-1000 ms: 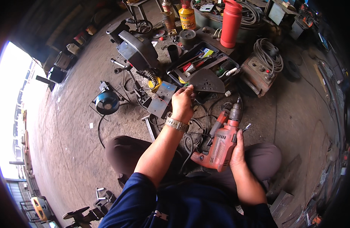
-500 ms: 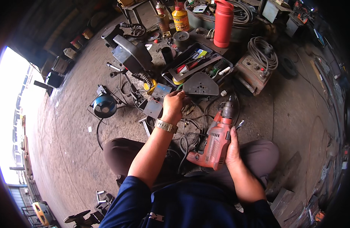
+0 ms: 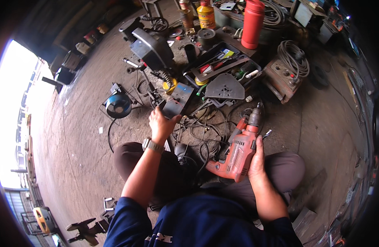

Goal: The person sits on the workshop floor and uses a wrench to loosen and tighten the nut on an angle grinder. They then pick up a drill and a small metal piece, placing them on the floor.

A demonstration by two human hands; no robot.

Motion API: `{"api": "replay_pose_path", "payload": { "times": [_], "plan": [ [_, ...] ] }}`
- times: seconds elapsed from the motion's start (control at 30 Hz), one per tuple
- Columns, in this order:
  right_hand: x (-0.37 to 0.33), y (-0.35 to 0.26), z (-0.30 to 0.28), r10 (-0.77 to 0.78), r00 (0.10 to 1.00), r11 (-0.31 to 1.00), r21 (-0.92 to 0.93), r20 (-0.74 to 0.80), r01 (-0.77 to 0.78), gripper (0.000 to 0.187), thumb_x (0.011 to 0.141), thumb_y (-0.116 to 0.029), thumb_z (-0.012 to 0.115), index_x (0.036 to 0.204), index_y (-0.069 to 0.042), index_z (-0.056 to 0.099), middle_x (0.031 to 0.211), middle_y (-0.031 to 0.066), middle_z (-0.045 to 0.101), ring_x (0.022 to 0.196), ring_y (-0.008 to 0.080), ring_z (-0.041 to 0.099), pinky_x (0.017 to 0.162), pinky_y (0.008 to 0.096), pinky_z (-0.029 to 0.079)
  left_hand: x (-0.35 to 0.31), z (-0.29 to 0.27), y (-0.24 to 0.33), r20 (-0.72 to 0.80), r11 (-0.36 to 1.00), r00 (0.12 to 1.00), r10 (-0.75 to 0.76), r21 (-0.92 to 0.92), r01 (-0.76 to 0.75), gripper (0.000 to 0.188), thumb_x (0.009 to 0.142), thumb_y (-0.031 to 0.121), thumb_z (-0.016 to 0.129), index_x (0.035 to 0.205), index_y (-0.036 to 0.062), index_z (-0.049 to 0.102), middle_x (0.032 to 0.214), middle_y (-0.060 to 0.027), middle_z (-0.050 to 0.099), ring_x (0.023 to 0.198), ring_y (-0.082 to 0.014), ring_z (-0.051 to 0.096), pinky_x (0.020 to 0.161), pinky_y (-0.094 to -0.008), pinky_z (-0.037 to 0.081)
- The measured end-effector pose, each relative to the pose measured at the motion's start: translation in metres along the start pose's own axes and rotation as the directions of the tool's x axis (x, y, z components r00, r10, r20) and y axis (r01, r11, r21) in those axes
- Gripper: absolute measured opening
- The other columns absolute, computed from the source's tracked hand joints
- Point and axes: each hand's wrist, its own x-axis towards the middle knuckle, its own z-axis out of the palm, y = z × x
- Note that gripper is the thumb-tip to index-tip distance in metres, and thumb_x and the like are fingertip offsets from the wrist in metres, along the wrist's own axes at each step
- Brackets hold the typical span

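1. Red-bodied power drill (image 3: 239,156) is lying lengthwise over the crossed legs (image 3: 287,166), and the right hand (image 3: 256,162) is grasping its side, thumb running along the casing; the palm is probably bearing the weight, leaving the chuck (image 3: 254,118) pointing away from the body.
2. Just beside that thumb, a shiny twist bit (image 3: 267,133) is poking out; whatever is holding it is staying hidden.
3. Further forward, the left hand (image 3: 160,126) is spanning the near end of a rectangular metal plate (image 3: 178,100); whether it is gripping or merely touching, I cannot tell.
4. Beyond, a hole-pierced metal plate (image 3: 224,87) is lying by the black toolbox (image 3: 242,54), whose open top is presumably keeping tools within reach.
5. Over to the right, coiled cable (image 3: 291,57) is resting on a control box (image 3: 280,78), likely keeping slack off the floor.
6. Farther still, a red flask (image 3: 252,26) is standing upright.
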Motion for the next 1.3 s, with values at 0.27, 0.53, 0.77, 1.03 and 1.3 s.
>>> {"api": "replay_pose_path", "payload": {
  "times": [0.27,0.53,0.77,1.03,1.3],
  "plan": [
    [0.001,0.005,-0.007,0.042,0.999,0.999,-0.005,0.033,-0.042,0.074,0.092,-0.07,0.045,0.136,-0.011,0.049,0.108,0.0144,0.064,0.09,0.0286,0.067,0.077,0.0446,0.057,0.045,0.001,0.016,0.385,0.98,0.923,-0.005,0.185,-0.072,0.108,0.06,0.066,0.083,0.128,-0.0095,0.046,0.13,-0.0243,0.054,0.126,-0.0361,0.051,0.107,-0.0413,0.043],
    [0.006,0.014,-0.018,0.026,0.998,0.999,-0.017,-0.05,-0.027,0.076,0.092,-0.072,0.042,0.138,-0.012,0.047,0.11,0.0139,0.064,0.089,0.0305,0.067,0.076,0.0461,0.058,0.06,0.003,0.034,0.436,0.969,0.899,0.046,0.199,-0.146,0.108,0.064,0.064,0.082,0.128,-0.0143,0.045,0.13,-0.0258,0.05,0.127,-0.0357,0.049,0.108,-0.0395,0.041],
    [0.006,0.009,-0.011,0.042,0.999,0.999,-0.017,-0.035,-0.042,0.084,0.09,-0.075,0.044,0.142,-0.009,0.044,0.112,0.015,0.063,0.091,0.0315,0.067,0.078,0.0469,0.058,0.075,-0.023,0.011,0.582,0.941,0.795,0.171,0.143,-0.307,0.096,0.066,0.059,0.078,0.126,-0.0108,0.048,0.128,-0.0262,0.052,0.127,-0.0362,0.048,0.111,-0.0395,0.038],
    [0.016,0.017,-0.014,0.129,0.986,0.991,-0.026,-0.11,-0.133,0.087,0.09,-0.076,0.043,0.145,-0.009,0.039,0.112,0.0165,0.063,0.089,0.0331,0.068,0.075,0.0486,0.059,0.065,-0.095,-0.054,0.669,0.894,0.685,0.29,0.068,-0.444,0.069,0.065,0.039,0.078,0.115,-0.0021,0.055,0.109,-0.0195,0.055,0.112,-0.0372,0.054,0.101,-0.0431,0.044],
    [0.031,0.027,-0.025,0.183,0.983,0.976,-0.123,0.028,-0.178,0.097,0.081,-0.079,0.055,0.145,-0.009,0.038,0.117,0.0185,0.062,0.094,0.0343,0.068,0.079,0.0492,0.059,0.012,-0.06,-0.185,0.582,0.979,0.807,-0.099,0.204,-0.027,0.073,0.061,0.043,0.084,0.108,-0.0053,0.055,0.108,-0.0238,0.059,0.108,-0.0376,0.057,0.095,-0.0437,0.048]
  ]
}}
